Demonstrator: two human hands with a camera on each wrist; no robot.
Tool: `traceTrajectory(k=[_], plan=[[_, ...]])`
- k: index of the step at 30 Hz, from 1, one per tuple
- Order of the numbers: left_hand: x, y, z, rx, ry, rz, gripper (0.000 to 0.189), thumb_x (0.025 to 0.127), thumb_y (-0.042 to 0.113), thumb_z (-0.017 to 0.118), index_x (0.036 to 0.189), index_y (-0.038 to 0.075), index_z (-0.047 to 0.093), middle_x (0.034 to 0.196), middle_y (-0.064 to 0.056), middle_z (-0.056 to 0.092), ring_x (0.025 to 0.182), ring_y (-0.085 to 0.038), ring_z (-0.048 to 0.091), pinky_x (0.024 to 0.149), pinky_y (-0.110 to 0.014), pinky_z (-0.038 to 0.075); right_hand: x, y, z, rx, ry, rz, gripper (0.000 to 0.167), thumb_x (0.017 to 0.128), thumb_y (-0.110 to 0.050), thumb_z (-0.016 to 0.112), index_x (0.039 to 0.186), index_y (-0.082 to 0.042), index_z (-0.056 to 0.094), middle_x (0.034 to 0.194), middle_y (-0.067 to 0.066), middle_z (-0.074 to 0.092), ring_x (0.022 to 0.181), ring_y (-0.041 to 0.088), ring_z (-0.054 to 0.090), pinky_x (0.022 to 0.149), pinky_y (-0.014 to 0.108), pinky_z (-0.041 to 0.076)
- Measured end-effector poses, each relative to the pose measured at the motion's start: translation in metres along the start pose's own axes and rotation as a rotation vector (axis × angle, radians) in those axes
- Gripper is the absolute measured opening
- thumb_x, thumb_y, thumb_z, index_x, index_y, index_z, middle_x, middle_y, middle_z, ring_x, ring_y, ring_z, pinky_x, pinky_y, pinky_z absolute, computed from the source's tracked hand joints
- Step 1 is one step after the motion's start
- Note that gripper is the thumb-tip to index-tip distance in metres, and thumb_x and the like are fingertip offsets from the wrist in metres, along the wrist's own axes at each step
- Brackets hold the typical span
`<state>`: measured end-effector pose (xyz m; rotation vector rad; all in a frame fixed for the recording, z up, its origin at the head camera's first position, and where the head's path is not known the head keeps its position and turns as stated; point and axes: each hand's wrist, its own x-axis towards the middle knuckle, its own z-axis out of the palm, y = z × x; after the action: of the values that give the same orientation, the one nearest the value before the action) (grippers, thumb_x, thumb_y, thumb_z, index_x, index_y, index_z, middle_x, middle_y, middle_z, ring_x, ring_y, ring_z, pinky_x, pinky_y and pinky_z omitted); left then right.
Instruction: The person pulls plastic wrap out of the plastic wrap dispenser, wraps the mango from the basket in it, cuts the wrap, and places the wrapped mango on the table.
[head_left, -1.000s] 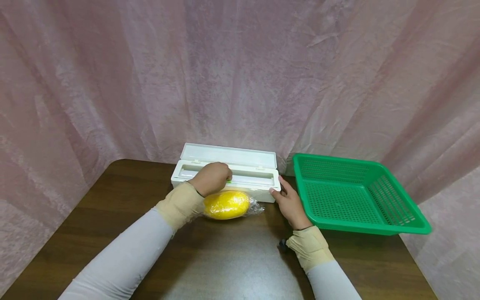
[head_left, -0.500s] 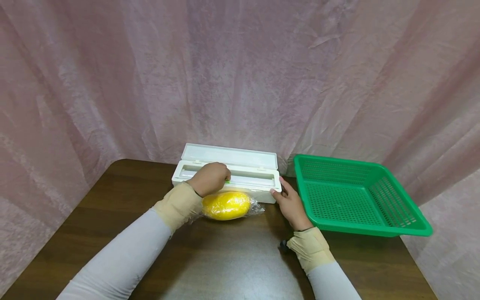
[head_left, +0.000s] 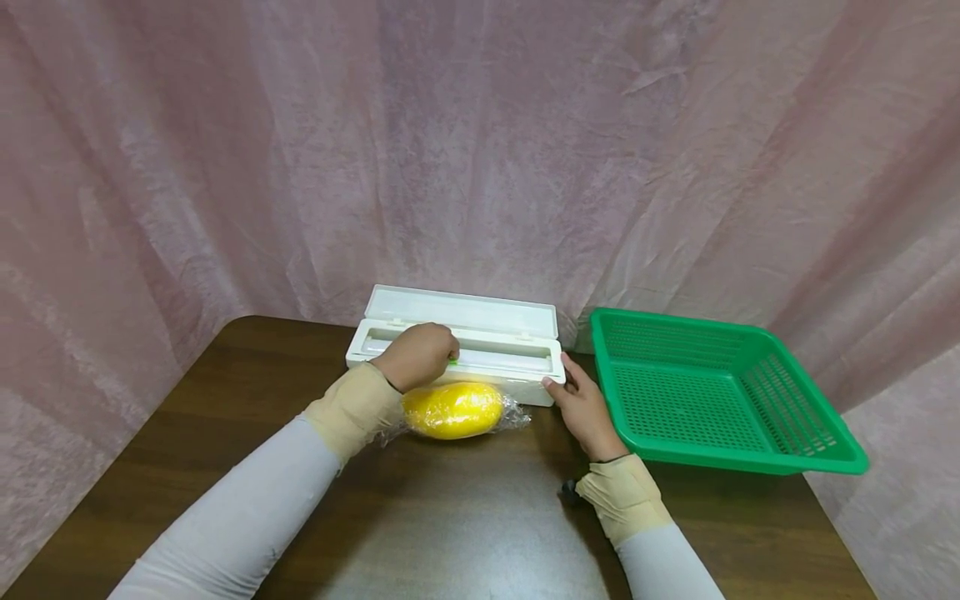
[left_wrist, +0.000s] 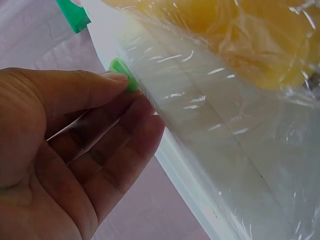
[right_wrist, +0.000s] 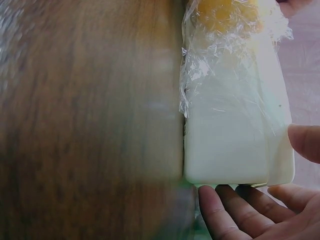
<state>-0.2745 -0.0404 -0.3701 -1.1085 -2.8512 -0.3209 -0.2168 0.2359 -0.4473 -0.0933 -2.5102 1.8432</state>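
A long white cling film dispenser (head_left: 525,392) lies on the table with its lid (head_left: 465,310) tipped back and a roll inside. My left hand (head_left: 416,357) reaches over its front edge and pinches a small green slide cutter (left_wrist: 122,72) between thumb and forefinger. The right hand (head_left: 585,417) holds the dispenser's right end, thumb at the top front corner, fingertips (right_wrist: 212,200) against the end wall. Before the dispenser sits a smooth yellow oval thing (head_left: 453,410) wrapped in clear film (head_left: 513,414). In the left wrist view, film stretches from it to the dispenser's edge.
A green plastic basket (head_left: 720,458) stands to the right, close beside my right hand. The brown wooden table (head_left: 465,533) reaches toward me, and a pink curtain (head_left: 480,150) hangs behind it.
My left hand has slid slightly left along the dispenser's edge with the green slide cutter. The right hand keeps its hold, and the yellow thing stays in front.
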Motion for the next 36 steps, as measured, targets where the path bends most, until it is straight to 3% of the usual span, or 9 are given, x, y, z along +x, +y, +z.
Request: traceTrajectory(k=[24, 36], plan=[[-0.007, -0.008, 0.000, 0.008, 0.012, 0.007, 0.051, 0.095, -0.012, 0.043, 0.064, 0.022, 0.021, 0.066, 0.003, 0.013, 0.066, -0.013, 0.012, 0.066, -0.031, 0.016, 0.000, 0.003, 0.000, -0.011, 0.004, 0.004, 0.071, 0.102, -0.020, 0.060, 0.161, -0.010, 0.023, 0.164, 0.020, 0.029, 0.145, 0.037, 0.042, 0.114, 0.053, 0.040], [-0.009, -0.012, 0.000, -0.002, 0.035, 0.028, 0.051, 0.088, -0.015, 0.044, 0.062, 0.022, 0.021, 0.064, 0.004, 0.013, 0.064, -0.012, 0.012, 0.062, -0.028, 0.015, 0.001, 0.002, 0.001, -0.013, 0.013, -0.008, 0.071, 0.102, -0.018, 0.060, 0.161, -0.009, 0.022, 0.162, 0.021, 0.034, 0.145, 0.036, 0.042, 0.114, 0.051, 0.041]])
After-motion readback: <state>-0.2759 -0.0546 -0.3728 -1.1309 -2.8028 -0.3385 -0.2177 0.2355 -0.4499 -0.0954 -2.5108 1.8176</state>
